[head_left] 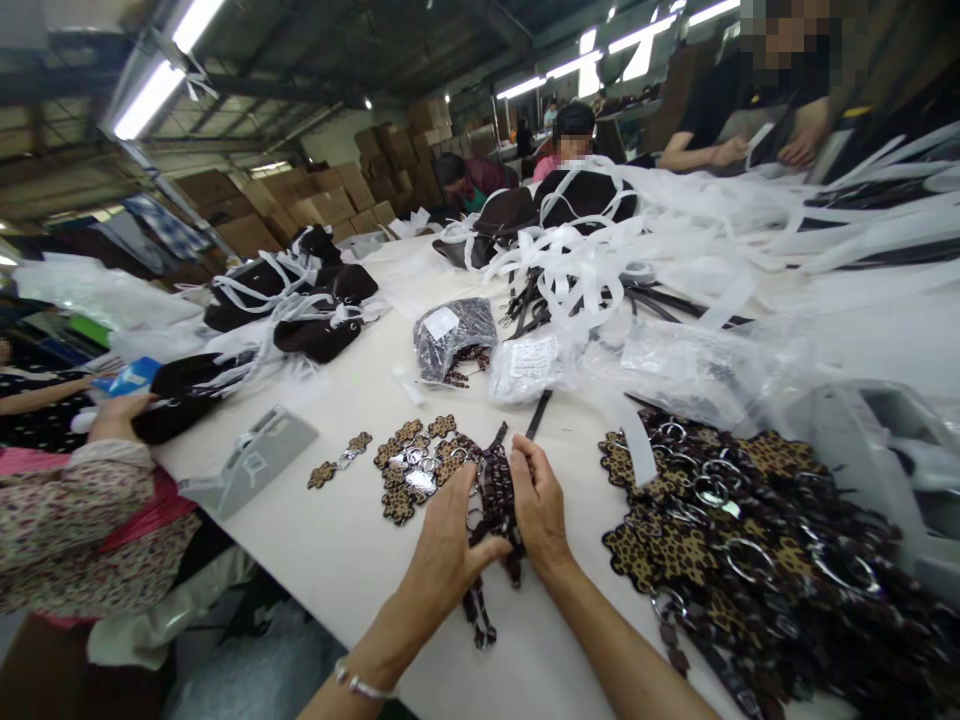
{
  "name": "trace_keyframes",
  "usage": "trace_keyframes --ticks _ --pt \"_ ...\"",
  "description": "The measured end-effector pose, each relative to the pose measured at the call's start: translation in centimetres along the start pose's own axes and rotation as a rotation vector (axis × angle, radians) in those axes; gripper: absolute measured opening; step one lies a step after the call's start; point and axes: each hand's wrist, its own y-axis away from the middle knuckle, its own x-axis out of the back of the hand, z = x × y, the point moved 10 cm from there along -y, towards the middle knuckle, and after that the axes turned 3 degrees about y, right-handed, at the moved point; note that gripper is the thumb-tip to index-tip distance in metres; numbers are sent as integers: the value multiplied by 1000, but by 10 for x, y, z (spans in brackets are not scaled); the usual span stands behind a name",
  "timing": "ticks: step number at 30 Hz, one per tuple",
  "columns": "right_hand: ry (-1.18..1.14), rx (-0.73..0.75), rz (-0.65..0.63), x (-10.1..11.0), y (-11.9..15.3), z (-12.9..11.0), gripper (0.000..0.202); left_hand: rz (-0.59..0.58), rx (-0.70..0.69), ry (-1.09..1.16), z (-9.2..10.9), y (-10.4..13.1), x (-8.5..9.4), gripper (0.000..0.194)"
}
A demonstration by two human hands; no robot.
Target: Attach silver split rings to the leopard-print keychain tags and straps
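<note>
A bundle of dark brown patterned straps (495, 490) with metal rings lies on the table, pressed between my two hands. My left hand (448, 530) lies along its left side, fingers stretched forward and thumb across the near part. Against the right side rests my right hand (541, 505), its fingers slightly bent. Loose strap ends (478, 615) hang out toward me. Just left of the bundle is a group of leopard-print flower-shaped key chains (405, 465) with silver rings. A separate pair of joined flower pieces (341, 460) lies farther left.
At right, a large heap of leopard flower pieces and dark straps (697, 530) lies beside a grey plastic bin (885, 460). Plastic-bagged goods (454, 335), white ribbons (585, 270) and dark pouches (322, 325) stand behind. A grey holder (255, 460) is at left. Several co-workers sit around.
</note>
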Motion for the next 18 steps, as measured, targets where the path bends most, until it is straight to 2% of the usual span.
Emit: trace_keyframes --ticks 1,3,6,8,13,15,18 --pt "59 73 -40 -5 2 -8 36 -12 39 -36 -11 15 -4 91" --pt "195 254 -141 -19 9 -24 27 -71 71 -86 -29 37 -10 77" --pt "369 416 -254 -36 19 -33 18 -84 88 -97 -47 46 1 52" --pt "431 426 -269 -38 20 -31 16 -66 115 -78 -57 43 14 44" --pt "455 462 -369 -43 26 -34 11 13 166 131 -61 48 39 44" --pt "473 485 -419 -46 31 -35 10 99 190 203 -64 58 49 37" --pt "519 516 -461 -50 38 -37 10 254 220 110 -78 70 69 30"
